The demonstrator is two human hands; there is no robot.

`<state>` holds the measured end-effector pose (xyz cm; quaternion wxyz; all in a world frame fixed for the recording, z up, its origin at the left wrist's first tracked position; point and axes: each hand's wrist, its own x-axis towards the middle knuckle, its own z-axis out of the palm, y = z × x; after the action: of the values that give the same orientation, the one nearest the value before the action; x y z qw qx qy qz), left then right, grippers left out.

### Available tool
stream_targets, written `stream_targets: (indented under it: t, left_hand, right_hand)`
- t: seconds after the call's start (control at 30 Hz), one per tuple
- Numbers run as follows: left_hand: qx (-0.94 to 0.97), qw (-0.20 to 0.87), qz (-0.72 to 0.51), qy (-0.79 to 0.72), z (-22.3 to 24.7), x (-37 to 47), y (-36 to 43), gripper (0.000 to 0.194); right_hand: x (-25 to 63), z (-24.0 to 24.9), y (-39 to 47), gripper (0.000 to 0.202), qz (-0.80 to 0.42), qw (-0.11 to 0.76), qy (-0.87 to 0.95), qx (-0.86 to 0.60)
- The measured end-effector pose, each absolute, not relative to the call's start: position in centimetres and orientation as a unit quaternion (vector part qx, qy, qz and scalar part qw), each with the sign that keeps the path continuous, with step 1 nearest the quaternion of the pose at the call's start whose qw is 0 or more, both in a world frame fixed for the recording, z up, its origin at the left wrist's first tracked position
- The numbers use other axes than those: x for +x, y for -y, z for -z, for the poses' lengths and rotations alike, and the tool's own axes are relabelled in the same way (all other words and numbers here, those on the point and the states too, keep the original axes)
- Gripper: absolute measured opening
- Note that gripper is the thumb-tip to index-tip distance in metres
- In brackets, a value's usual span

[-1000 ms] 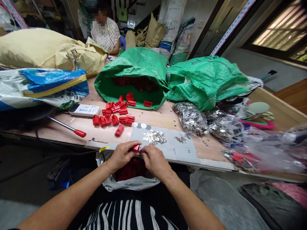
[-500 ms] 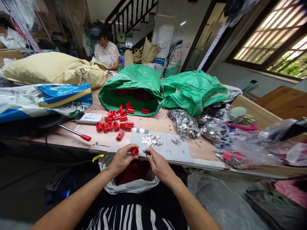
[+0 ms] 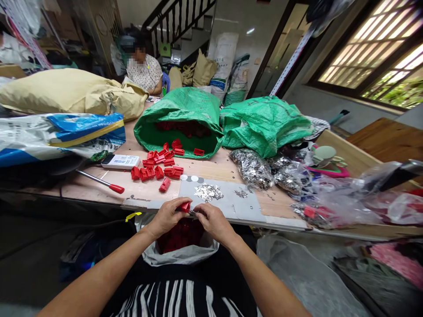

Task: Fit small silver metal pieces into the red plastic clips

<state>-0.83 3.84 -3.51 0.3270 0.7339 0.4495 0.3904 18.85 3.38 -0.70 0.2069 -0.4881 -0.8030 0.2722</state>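
Red plastic pieces are being fitted with small metal parts at the near edge of the surface [image 3: 99,185].

Across the upper middle of the frame, a green sack [image 3: 180,121] is lying open with many red pieces still inside, and a loose heap of red pieces [image 3: 158,165] is waiting in front of it, so much appears to be left. At lower centre, a grey bag [image 3: 180,251] is being filled with red pieces that are judged finished; it is only partly full. A small pile of metal parts [image 3: 208,192] is resting on a grey sheet [image 3: 244,204] just above the hands. One red piece [image 3: 185,207] is being pinched in the closed grip of the left hand [image 3: 167,216], at the surface's edge. The right hand [image 3: 213,222] is closed too, fingertips being pressed against that piece; whether a metal part is being held there cannot be told.
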Motion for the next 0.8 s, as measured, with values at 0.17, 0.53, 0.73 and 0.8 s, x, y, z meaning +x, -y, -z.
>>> stream_targets:
  t: [0.17,0.53,0.73,0.8]
  left_hand:
    - [0.736,0.334,-0.381,-0.450,3.5,-1.0,-4.0,0.038]
    - [0.742,0.315,-0.387,-0.448,3.8,-1.0,-3.9,0.037]
    - [0.739,0.311,-0.400,-0.444,4.3,-0.7,-3.7,0.033]
    - [0.736,0.308,-0.403,-0.449,4.4,-0.5,-3.6,0.033]
  right_hand:
    - [18.7,0.4,-3.6,0.016,-0.282,0.200,0.806,-0.482]
    - [18.7,0.3,-4.4,0.018,-0.303,0.178,0.808,-0.472]
    - [17.9,-0.4,-4.5,0.017,-0.288,0.135,0.804,-0.503]
    - [17.7,-0.3,-4.3,0.017,-0.270,0.138,0.807,-0.507]
